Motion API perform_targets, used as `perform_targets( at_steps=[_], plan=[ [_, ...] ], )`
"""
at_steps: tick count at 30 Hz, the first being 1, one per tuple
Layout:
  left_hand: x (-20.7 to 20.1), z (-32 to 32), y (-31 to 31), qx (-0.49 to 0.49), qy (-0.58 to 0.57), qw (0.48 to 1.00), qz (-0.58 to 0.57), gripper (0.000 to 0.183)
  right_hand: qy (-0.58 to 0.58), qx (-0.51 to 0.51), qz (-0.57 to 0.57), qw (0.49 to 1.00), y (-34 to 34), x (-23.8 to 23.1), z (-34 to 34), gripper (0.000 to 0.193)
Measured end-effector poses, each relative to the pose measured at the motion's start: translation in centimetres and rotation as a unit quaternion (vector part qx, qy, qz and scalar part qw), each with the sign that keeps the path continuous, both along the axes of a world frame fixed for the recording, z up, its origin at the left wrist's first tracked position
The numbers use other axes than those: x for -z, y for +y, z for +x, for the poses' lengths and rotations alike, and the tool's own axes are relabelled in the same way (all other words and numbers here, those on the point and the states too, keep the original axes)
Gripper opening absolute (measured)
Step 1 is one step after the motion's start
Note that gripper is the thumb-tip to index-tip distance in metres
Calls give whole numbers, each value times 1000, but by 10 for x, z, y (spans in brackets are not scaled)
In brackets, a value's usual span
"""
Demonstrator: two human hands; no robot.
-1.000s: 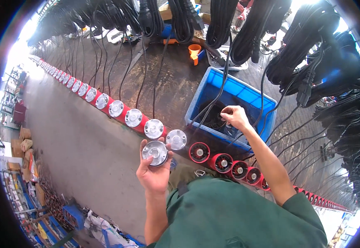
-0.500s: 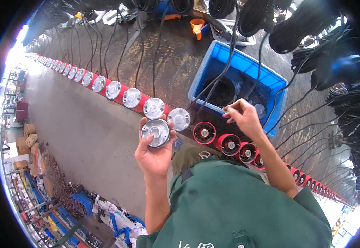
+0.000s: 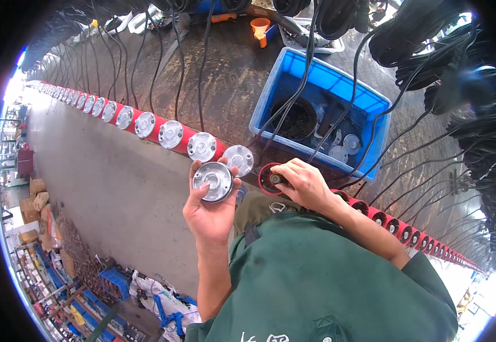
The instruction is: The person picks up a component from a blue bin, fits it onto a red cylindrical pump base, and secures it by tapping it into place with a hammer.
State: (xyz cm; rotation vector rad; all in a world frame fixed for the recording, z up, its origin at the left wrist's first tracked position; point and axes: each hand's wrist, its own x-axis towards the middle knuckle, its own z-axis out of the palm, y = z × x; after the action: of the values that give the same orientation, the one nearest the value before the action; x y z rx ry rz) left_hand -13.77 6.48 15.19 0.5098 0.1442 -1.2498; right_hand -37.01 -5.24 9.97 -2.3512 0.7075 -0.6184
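So, left hand (image 3: pixel 209 221) holds silver cap (image 3: pixel 213 183) — right hand (image 3: pixel 306 183) at red cylinder (image 3: pixel 265 182)

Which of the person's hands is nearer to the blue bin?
Right. The right hand is at the open red cylinder, just below the blue bin in view; the left hand, holding a round silvery cap, is farther off to the bin's lower left.

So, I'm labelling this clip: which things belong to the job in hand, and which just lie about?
Seemingly part of the job:
Silver cap, in the left hand
Red housing, at the right hand
Blue bin

Seemingly just lying about:
Orange cup
Cardboard boxes
Blue crate on the floor
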Motion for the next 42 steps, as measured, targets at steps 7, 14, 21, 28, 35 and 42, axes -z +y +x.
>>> perform_targets(
  at_steps=[7,14,21,28,35,42],
  plan=[
    [3,-5,-1,8,30,999,8,56,-7,-22,10,1000,-3,5,-1,45],
    [8,-17,1,26,31,999,14,58,3,-39,3,999,-7,8,0,47],
    [9,-31,6,64,22,997,24,59,-40,71,-15,997,-6,-13,-5,39],
    [6,-52,-3,87,13,996,15,59,-134,260,-5,956,-29,-41,-15,27],
    [-2,-71,-20,87,-51,994,47,46,-39,19,-151,988,-7,-71,-14,53],
    [-14,-78,7,192,-330,919,97,49,-64,77,49,994,0,-76,-31,30]
  ],
)
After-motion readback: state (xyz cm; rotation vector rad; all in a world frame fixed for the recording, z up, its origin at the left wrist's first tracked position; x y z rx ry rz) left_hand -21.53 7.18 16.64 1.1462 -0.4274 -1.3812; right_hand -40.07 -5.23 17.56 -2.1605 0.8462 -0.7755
